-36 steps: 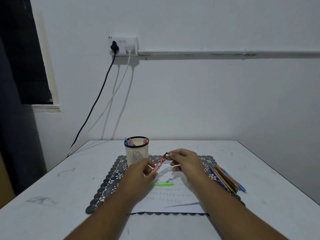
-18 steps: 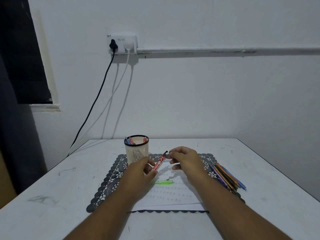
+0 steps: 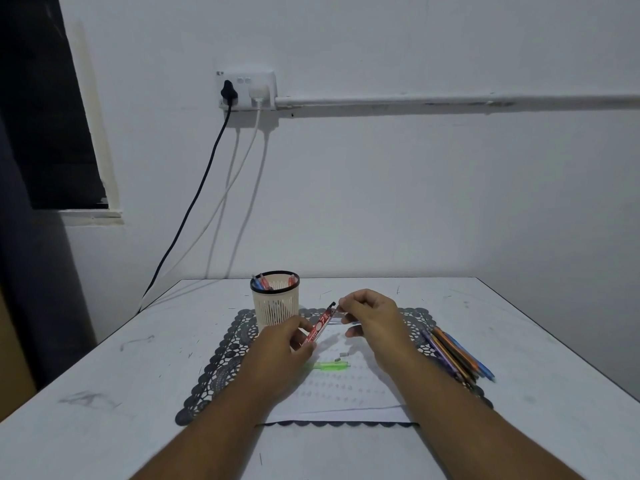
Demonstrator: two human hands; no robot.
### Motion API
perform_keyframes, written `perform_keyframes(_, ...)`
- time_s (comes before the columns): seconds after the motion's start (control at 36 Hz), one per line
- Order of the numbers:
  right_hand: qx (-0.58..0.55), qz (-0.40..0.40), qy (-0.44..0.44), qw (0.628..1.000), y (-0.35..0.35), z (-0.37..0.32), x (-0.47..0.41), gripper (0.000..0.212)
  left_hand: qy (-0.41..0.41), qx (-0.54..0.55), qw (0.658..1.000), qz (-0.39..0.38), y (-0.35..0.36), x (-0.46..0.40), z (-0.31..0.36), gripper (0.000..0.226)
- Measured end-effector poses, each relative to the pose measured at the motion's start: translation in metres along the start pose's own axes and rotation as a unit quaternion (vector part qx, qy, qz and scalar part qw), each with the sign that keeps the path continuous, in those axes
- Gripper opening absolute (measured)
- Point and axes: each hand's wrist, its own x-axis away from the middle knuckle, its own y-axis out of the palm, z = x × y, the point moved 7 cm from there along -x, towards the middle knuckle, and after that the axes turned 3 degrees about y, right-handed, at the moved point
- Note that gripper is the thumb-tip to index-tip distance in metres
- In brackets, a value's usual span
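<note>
So both hands are up over the middle of the tabletop [image 3: 104, 393], working on a red pen [image 3: 320, 327]. The pen is in the air, tilted, with its black end pointing up and away and its lower end down near the left hand [image 3: 280, 351]. That hand's fingers [image 3: 300, 333] are curled around the lower half of the pen, with the thumb pinching it from the near side. The right hand [image 3: 372, 318] has its fingers [image 3: 347, 301] pinched together right at the pen's black top end. There's also a thin clear piece [image 3: 334, 321] sticking out under those fingers toward the pen, too small to say what it is.

Straight below the hands there's a white sheet of paper [image 3: 346, 393] on a dark lacy placemat [image 3: 221, 368]. On the paper sit a bright green pen part [image 3: 329, 366] and a couple of tiny grey bits [image 3: 341, 356] just beside it. A cream mesh pen cup [image 3: 275, 306] with a black rim stands upright at the mat's far left corner, just behind the left hand, with a few pens poking out. On the right edge of the mat lies a bundle of coloured pens [image 3: 453, 355], well apart from the hands.

On the wall behind is a socket [image 3: 247, 88] with one black cable [image 3: 194, 206] and white ones hanging down.
</note>
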Motion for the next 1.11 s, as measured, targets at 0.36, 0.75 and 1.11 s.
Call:
perform_keyframes(0.36, -0.002, 0.008, 0.000, 1.000, -0.0013, -0.0001, -0.0024, 0.008, 0.000, 0.011, 1.000, 0.004, -0.0008, 0.0013, -0.0001, 0.017)
perform_keyframes(0.75, -0.010, -0.023, -0.008, 1.000, 0.0034, -0.0002, -0.0015, 0.010, 0.008, -0.004, 1.000, 0.006, -0.0015, 0.0018, 0.0033, 0.015)
perform_keyframes(1.11, -0.011, -0.013, -0.009, 1.000, 0.0030, 0.0000, -0.0012, 0.004, 0.003, 0.003, 1.000, 0.000, -0.0011, 0.0019, 0.0045, 0.013)
